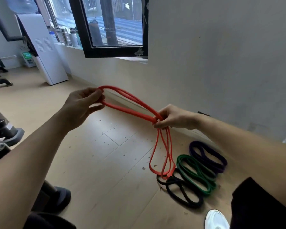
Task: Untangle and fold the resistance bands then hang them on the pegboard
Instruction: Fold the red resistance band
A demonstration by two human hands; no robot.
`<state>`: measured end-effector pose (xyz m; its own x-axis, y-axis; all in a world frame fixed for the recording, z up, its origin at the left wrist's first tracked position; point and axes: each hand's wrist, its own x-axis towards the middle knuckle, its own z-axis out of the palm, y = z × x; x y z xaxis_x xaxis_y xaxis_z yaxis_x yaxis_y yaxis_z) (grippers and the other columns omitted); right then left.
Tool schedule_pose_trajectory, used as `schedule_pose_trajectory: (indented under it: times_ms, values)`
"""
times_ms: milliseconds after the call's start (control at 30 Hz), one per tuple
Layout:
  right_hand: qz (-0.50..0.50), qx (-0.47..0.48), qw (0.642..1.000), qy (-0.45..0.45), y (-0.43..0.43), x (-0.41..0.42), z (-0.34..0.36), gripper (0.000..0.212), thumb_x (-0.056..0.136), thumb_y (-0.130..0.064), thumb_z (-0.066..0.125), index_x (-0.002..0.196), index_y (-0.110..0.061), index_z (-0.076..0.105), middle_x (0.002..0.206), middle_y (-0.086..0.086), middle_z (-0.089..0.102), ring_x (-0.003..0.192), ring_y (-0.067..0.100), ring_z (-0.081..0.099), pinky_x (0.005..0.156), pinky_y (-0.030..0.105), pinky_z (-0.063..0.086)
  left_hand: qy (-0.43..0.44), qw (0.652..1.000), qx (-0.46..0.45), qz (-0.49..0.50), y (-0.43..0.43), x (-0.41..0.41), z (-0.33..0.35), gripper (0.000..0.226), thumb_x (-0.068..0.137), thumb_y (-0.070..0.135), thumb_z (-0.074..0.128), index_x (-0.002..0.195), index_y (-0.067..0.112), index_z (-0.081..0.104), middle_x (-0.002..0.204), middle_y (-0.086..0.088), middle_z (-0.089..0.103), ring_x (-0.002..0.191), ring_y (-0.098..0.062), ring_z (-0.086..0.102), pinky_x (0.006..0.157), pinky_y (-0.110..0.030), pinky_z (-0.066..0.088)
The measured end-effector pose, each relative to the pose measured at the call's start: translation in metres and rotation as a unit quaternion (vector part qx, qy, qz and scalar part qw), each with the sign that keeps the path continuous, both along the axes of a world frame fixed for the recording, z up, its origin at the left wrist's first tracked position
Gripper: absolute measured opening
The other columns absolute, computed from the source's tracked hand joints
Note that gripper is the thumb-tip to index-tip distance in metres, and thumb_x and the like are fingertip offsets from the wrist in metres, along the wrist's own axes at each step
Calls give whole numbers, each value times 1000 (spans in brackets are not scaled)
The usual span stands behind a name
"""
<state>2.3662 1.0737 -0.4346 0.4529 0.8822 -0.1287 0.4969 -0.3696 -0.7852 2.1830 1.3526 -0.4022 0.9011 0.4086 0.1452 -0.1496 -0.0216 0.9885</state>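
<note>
Care helps here: the left hand (pixel 82 104) pinches one end of the red band (pixel 130 104) in the middle of the frame, the right hand (pixel 172 118) grips its bunched strands, and the person should pull them flat and even.

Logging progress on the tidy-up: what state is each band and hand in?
Red band: off the floor, looped, lower loops dangling.
Green band: folded, on the floor.
Purple band: folded, on the floor.
Black band: looped, on the floor.
Left hand: grips red band's end.
Right hand: grips red band's middle.
</note>
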Motion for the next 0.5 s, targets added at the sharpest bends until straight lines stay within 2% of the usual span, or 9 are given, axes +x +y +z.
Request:
schedule_pose_trajectory:
  times_ms: [100,167,267,333,400,500]
  values:
    - [-14,18,1000,1,-11,8,8,15,90,-18,75,100,-7,78,86,14,66,78,21,58,75,37,49,73,997,27,-22,9,-8,-18,29,82,16,66,109,5,68,95,-7,76,97,-19,73,87,-34,62]
    - [-16,21,1000,-1,-17,10,13,15,89,-20,77,97,-7,79,82,9,63,74,20,53,69,33,43,131,987,83,-40,14,-11,-29,34,81,15,68,112,2,67,103,-11,77,102,-24,73,88,-35,62]
    - [-16,21,1000,-15,-23,11,18,10,89,-20,76,96,-13,79,80,-1,69,68,8,60,64,20,47,218,948,218,-77,13,-11,-42,24,86,11,72,110,6,70,103,-8,77,102,-25,72,87,-37,59]
    - [-14,22,999,-30,-25,10,20,13,90,-18,74,100,-11,78,79,-6,71,68,2,64,65,17,50,261,916,287,-101,6,-6,-50,15,90,10,73,104,12,74,98,-4,77,96,-22,72,82,-32,58]
    - [-8,21,999,-45,-25,7,20,14,91,-17,73,101,-9,78,78,-5,73,70,5,66,68,19,53,287,889,333,-126,-4,1,-55,11,89,12,75,100,15,76,96,-2,77,93,-19,70,78,-29,57]
    - [-1,17,996,-88,-23,4,23,14,91,-22,74,98,-12,79,82,4,76,72,17,69,70,28,57,287,880,342,-164,-20,10,-56,16,88,14,77,104,17,75,102,0,77,99,-15,73,90,-34,59]
